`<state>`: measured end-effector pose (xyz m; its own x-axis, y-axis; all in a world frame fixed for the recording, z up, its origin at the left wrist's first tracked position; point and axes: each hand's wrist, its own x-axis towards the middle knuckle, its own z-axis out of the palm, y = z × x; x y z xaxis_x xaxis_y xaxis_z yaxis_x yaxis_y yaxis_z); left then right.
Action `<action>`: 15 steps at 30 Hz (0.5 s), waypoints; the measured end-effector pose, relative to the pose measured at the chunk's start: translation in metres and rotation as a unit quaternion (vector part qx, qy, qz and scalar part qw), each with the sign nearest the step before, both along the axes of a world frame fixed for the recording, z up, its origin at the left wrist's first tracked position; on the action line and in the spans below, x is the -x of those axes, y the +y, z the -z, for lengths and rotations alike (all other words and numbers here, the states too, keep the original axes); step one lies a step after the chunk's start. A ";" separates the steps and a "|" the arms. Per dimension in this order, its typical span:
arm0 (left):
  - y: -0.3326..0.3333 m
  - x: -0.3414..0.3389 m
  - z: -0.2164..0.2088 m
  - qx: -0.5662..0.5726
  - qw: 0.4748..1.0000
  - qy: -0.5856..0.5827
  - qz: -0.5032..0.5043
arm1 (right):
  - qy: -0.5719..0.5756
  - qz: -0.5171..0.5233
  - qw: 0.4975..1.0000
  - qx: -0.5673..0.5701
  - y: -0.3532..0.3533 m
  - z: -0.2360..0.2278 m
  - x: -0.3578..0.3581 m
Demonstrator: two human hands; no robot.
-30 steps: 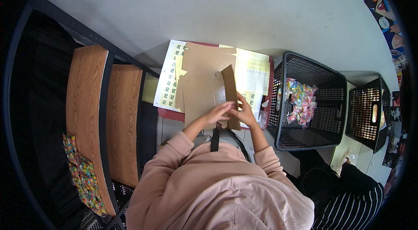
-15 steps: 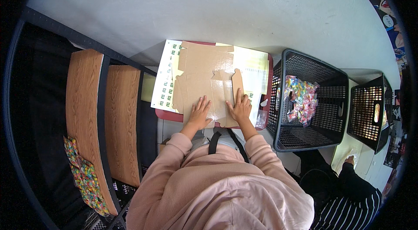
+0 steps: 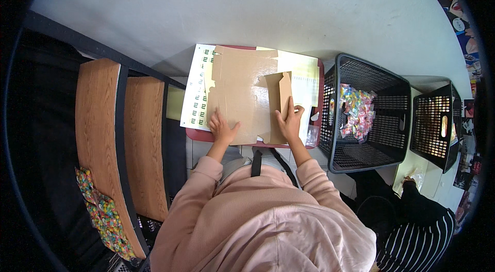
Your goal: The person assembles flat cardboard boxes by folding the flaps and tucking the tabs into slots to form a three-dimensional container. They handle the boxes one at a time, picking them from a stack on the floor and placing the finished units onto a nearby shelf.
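Sweater (image 3: 242,189): dusty pink, fine-ribbed knit across the front.
Draped cloth (image 3: 294,243): paler pink, smoother than the knit, curved upper edge, several soft folds; whether hood or scarf cannot be determined.
Left sleeve (image 3: 188,201): long, dusty pink, creased along its length.
Right sleeve (image 3: 330,189): same colour and cut, creases bunched toward the lower end.
Cuffs (image 3: 208,167): pink, plain, fitted, ending short of the wrists.
Left hand (image 3: 221,126): bare, five fingers, ungloved.
Right hand (image 3: 290,122): bare, likewise ungloved.
Waist strap (image 3: 256,163): black, flat, narrow, at the sweater's front hem.
Lower garment (image 3: 233,167): light grey, partly visible beyond the hem.
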<state>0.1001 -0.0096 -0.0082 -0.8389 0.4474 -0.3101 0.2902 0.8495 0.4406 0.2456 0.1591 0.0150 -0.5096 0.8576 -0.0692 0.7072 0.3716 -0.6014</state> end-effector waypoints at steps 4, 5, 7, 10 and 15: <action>-0.018 0.008 0.022 -0.039 0.999 -0.003 -0.013 | -0.107 0.038 0.987 -0.118 0.001 0.004 0.004; -0.019 0.009 0.025 -0.041 0.999 0.004 -0.020 | -0.116 -0.019 0.978 -0.171 0.000 0.003 0.004; -0.023 0.014 0.029 -0.086 0.995 -0.030 -0.027 | -0.149 -0.168 0.954 -0.198 -0.004 0.002 0.009; -0.025 0.020 0.027 -0.186 0.975 -0.120 -0.029 | -0.163 -0.348 0.912 -0.143 -0.019 0.006 0.019; -0.026 0.034 0.005 -0.276 0.950 -0.146 -0.024 | -0.166 -0.415 0.888 -0.102 -0.022 0.010 0.041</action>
